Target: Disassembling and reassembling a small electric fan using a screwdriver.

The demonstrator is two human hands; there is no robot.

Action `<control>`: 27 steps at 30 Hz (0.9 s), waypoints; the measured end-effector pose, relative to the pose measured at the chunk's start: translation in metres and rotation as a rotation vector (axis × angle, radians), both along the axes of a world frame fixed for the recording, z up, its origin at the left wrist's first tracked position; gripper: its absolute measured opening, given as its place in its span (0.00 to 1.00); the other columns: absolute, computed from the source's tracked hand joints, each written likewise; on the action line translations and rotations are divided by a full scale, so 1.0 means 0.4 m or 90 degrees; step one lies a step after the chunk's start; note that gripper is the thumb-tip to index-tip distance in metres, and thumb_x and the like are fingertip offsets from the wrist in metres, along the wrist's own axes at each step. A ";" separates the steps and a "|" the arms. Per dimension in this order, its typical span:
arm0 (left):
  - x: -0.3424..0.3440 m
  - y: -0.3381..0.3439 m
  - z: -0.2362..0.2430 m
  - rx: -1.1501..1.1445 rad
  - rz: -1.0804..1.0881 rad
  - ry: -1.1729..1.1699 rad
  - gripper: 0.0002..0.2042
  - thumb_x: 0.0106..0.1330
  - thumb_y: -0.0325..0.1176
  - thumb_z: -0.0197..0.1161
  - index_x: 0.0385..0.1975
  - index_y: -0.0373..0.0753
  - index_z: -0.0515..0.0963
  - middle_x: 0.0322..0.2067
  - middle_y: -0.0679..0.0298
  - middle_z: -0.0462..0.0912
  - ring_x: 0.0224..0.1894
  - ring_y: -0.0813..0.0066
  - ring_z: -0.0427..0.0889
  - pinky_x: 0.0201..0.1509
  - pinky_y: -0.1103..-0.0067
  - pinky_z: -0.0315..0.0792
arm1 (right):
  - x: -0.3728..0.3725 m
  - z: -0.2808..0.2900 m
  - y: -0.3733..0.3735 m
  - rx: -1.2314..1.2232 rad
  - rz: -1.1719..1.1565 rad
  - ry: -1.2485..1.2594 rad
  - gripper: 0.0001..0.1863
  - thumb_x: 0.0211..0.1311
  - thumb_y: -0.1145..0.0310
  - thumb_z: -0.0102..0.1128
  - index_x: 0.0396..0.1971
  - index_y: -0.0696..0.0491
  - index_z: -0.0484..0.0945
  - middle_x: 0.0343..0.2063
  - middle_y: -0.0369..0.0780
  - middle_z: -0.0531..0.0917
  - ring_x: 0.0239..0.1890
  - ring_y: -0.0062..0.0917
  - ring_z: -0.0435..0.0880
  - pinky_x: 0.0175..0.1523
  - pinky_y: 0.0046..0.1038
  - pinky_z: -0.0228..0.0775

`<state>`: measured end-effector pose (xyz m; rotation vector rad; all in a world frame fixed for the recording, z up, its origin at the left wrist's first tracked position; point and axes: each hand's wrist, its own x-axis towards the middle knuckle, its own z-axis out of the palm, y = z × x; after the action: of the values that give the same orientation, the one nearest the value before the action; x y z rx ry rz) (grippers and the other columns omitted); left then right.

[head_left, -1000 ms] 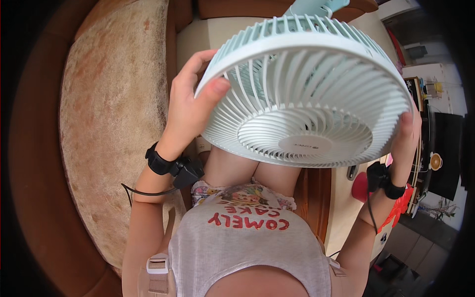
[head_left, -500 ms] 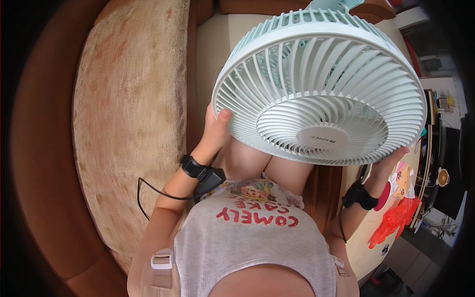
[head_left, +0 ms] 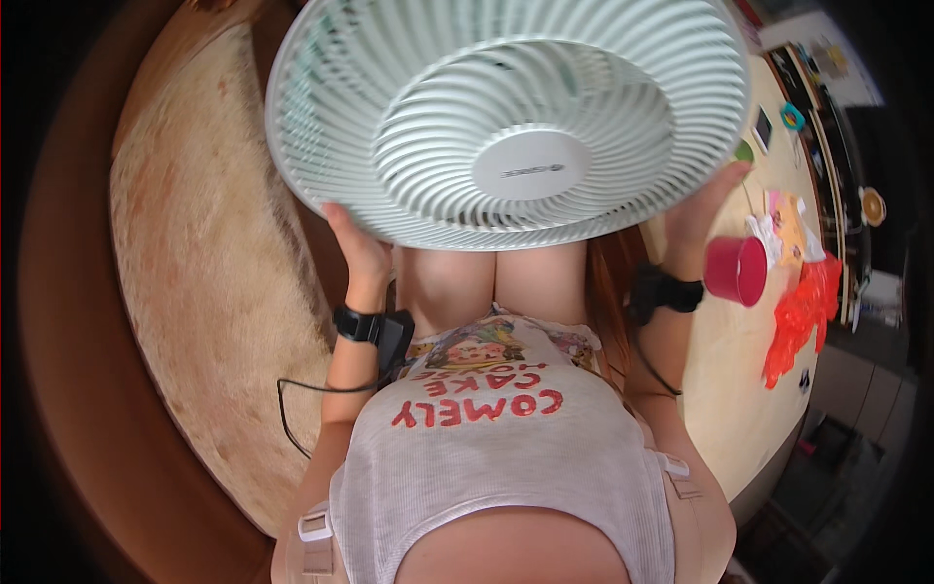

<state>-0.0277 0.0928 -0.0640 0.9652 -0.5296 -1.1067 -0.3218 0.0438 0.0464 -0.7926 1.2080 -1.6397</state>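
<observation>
A pale mint-green electric fan [head_left: 530, 165] is held up in front of me, its round slatted grille facing my body and its upper part cut off by the picture's top edge. Gripping the lower left of the rim is my left hand [head_left: 360, 243], thumb on the front and the other fingers hidden behind the grille. At the lower right of the rim, my right hand [head_left: 702, 212] supports the fan, most of its fingers out of sight behind it. Each wrist wears a black strapped device with a cable, the left one [head_left: 375, 329] and the right one [head_left: 664, 292].
To the left runs a brown sofa with a beige plush cover [head_left: 209, 253]. A pale table [head_left: 725, 389] on the right bears a magenta cup [head_left: 736, 271], a red plastic bag [head_left: 803, 316], a phone [head_left: 763, 128] and a teal tape roll [head_left: 792, 118].
The fan has moved left and upward in the picture, with its front tilted more toward me. Both hands have gone with it and keep their hold. More of the table shows.
</observation>
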 end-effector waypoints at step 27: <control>-0.057 0.238 -0.044 0.171 -0.475 -0.550 0.09 0.67 0.27 0.54 0.26 0.34 0.78 0.23 0.66 0.78 0.26 0.83 0.74 0.31 0.85 0.67 | -0.379 0.059 0.351 0.150 -0.267 0.981 0.10 0.46 0.72 0.67 0.30 0.54 0.79 0.53 0.46 0.72 0.53 0.38 0.73 0.55 0.34 0.66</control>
<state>-0.0505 0.1878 -0.0815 1.5462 -1.5631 -1.4022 -0.4733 0.1843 0.0701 -1.8331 2.6655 -0.9239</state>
